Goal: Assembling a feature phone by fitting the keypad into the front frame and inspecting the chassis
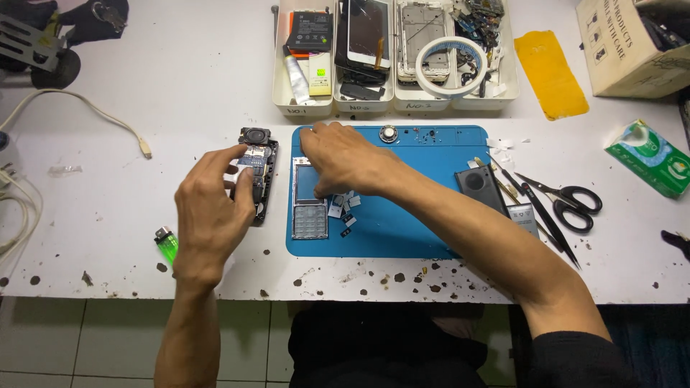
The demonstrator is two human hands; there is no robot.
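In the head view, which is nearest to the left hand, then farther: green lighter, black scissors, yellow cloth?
From the left hand:
1. Green lighter, just beside it, lower left.
2. Black scissors, far across the blue mat.
3. Yellow cloth, top right; roughly as far, too close to call.

Bright even overhead light, soft faint shadows, sharp focus, slight wide-angle edge distortion

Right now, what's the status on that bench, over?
Left hand fingertips on opened phone body. Right hand over keypad frame on blue mat. Small loose parts beside it.
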